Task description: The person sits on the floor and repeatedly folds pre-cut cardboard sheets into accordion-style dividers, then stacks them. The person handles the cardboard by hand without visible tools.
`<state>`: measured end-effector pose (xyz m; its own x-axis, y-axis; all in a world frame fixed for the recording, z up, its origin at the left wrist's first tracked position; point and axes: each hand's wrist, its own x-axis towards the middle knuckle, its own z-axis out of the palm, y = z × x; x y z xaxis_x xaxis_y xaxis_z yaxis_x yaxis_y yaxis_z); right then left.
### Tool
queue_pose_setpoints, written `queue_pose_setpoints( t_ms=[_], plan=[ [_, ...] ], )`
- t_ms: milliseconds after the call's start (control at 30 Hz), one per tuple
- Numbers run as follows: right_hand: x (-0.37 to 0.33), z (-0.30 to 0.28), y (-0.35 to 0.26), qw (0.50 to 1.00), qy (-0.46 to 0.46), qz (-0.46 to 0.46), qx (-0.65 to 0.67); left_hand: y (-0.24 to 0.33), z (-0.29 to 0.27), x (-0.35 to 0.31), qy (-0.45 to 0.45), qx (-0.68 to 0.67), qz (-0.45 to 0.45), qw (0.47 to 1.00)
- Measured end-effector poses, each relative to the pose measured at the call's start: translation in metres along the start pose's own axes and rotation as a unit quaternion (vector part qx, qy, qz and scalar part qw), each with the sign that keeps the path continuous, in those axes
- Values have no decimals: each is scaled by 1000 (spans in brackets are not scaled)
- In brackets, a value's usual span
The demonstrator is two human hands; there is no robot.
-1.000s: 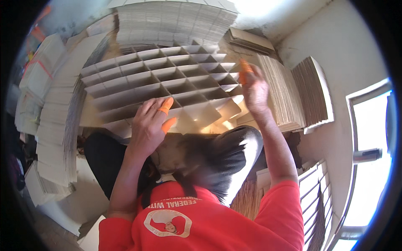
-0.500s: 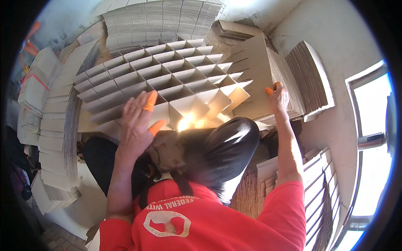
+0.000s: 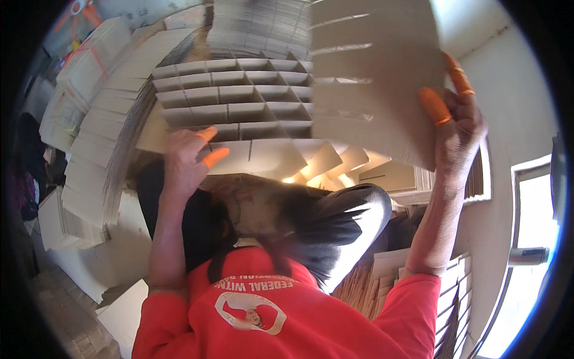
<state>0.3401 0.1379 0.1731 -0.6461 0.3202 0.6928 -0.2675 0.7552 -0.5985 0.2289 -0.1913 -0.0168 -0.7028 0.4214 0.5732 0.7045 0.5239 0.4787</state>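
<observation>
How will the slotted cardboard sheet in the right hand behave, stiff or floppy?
The slotted sheet seems fairly stiff: gripped near one edge, it looks nearly flat. It is probably light, since the right hand alone holds it up. Its slots likely make the left side easier to bend.

The person wore a red T-shirt [image 3: 335, 329] with short sleeves [image 3: 412, 299], pale block lettering [image 3: 254, 284] across the chest and, beside it, a pale-bordered, many-sided emblem [image 3: 277, 323] around a red shape. The trousers [image 3: 323, 218] were black, loose and creased. Bright orange covers [image 3: 435, 106] sheathed the thumb and forefinger of both the left hand [image 3: 182, 158] and right hand [image 3: 461, 128].
</observation>
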Motion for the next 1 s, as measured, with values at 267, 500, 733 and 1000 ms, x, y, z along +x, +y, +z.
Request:
queue_pose_setpoints(
  t_ms=[267,500,733,1000],
  plan=[
    [5,76,-20,964,-235,41,118,-3,15,-6,26,-43,60,997],
    [15,99,-23,952,-299,66,11,-5,16,-5,30,-46,60,997],
    [15,113,-25,954,-259,103,106,-6,17,-4,40,-53,60,996],
    [10,135,-15,929,-363,66,1,-5,15,-3,35,-51,58,996]
  ],
)
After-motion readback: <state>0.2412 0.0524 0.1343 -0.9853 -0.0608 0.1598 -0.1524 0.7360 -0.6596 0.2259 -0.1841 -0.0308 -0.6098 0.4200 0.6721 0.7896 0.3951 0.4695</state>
